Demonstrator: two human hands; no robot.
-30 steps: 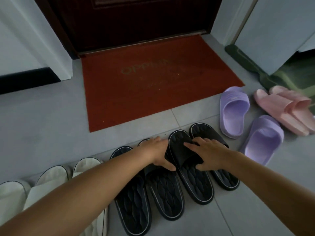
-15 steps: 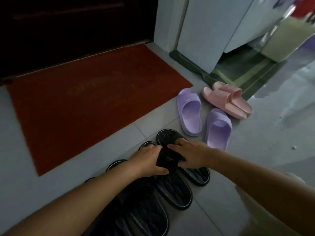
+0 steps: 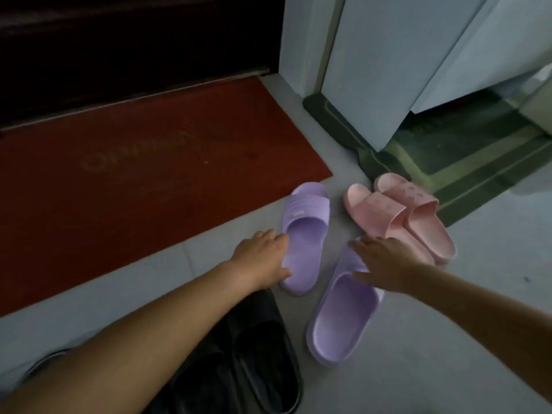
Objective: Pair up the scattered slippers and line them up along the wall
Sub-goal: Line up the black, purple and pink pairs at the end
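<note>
The two purple slippers are soft, pale lilac slides with a broad band over the toes. The first purple slipper (image 3: 304,234) has ribbed lines across its band and points to 12 o'clock. The second purple slipper (image 3: 340,324) is smooth-looking and lies tilted, its toe toward 1 o'clock and its heel toward 7 o'clock. Both rest on the grey tiled floor (image 3: 448,354), near each other but apart, just off the 5 o'clock corner of the red doormat (image 3: 134,174). My left grip (image 3: 263,258) is at the first one's left rim, so the slipper lies at its 3 o'clock. The fingers curl against the edge and the thumb reaches toward the heel, but I cannot tell whether they really clasp it. My right grip (image 3: 385,261) is spread flat, fingers straight, over the band of the second slipper, whose footbed runs away from it toward 7 o'clock. Two pink slippers (image 3: 376,213) lie at 1 o'clock of my right grip, one overlapping the other, their toes reaching a green mat (image 3: 466,162). At 6 o'clock, partly under my left forearm, I can count two black slippers (image 3: 263,354) side by side. That makes two purple, two pink and two black in plain sight.
</note>
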